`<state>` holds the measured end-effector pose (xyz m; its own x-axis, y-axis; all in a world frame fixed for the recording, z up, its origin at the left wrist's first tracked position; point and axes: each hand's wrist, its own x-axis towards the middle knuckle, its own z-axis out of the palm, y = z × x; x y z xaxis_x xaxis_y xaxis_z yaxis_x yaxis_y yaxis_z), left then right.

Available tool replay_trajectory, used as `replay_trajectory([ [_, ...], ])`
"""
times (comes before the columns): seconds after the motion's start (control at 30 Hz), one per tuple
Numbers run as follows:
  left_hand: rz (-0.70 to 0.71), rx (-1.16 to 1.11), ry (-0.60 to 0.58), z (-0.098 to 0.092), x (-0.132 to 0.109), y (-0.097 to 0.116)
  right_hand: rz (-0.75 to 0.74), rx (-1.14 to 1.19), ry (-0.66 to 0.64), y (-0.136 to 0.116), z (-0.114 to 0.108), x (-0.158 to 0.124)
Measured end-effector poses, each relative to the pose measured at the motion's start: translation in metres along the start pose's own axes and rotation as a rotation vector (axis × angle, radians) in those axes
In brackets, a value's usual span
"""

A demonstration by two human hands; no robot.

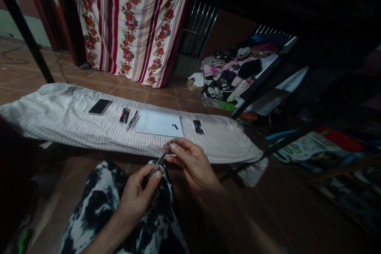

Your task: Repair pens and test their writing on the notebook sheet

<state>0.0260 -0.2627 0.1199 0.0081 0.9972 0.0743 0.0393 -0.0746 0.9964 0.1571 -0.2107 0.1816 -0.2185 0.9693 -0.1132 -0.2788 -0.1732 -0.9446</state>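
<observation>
A slim pen [161, 161] with a translucent-looking barrel slants between my two hands above my lap. My left hand [139, 191] pinches its lower end between thumb and fingers. At the upper end, the thumb and fingertips of my right hand [190, 162] close on the tip. Just beyond lies a spiral notebook [154, 121], open to a pale page with faint marks. On that page rest small dark pieces [175, 126], too small to name. Several pens [133, 120] lie left of the notebook, beside a group of darker pens [124, 115]. More pens [197, 127] lie to its right.
A striped cloth [74, 107] covers the low surface before me, with a phone [100, 106] at its left. Behind hangs a floral curtain [127, 27]. Piled clothes [232, 71] sit at the back right. Dark metal bars [26, 27] slant across both sides.
</observation>
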Motion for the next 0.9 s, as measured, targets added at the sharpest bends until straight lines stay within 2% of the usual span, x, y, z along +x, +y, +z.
replay_trajectory([
  [0.2,0.004,-0.012,-0.001,0.0,0.001,0.001,-0.065,-0.084,-0.03,0.005,-0.002,0.001],
  [0.67,0.049,-0.011,0.047,0.001,0.002,0.004,-0.144,-0.218,0.026,0.008,-0.004,0.0],
  [0.9,0.065,-0.017,0.047,0.002,0.002,0.0,-0.221,-0.323,0.025,0.019,-0.007,0.0],
])
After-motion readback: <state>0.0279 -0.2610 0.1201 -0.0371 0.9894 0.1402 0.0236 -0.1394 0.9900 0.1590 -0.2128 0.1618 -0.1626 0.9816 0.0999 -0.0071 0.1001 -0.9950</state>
